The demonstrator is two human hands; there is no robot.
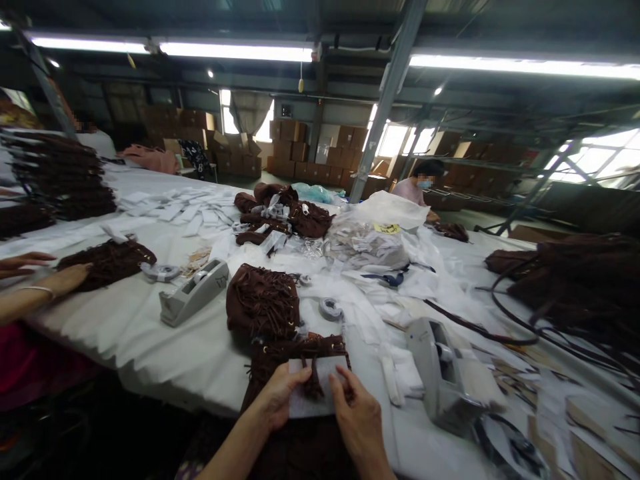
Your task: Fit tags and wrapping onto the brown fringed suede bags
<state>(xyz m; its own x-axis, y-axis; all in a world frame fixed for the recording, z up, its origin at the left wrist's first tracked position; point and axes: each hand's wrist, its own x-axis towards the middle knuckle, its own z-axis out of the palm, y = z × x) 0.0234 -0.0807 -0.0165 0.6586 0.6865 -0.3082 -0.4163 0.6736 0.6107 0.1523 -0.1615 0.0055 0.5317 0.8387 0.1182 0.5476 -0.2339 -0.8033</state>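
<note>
A white foam-like sheet (303, 407) lies against a dark brown fringed bag (265, 360) at the table's front edge. My left hand (277, 397) grips the sheet's left edge, thumb on top beside a brown tassel (313, 383) that lies across it. At the right edge, my right hand (359, 407) has its fingers bent and closed on the sheet. The bag's lower part hangs toward my lap in shadow, partly hidden by my hands. Just beyond is another brown fringed bag (263, 303).
Grey tape dispensers (195, 293) (440, 373) stand left and right, with a tape roll (331, 309) between. Straps (480, 330) and brown bags (585, 280) lie at right. A co-worker's hands (55, 283) touch a bag at left. Plastic-wrapped pieces (367, 243) sit behind.
</note>
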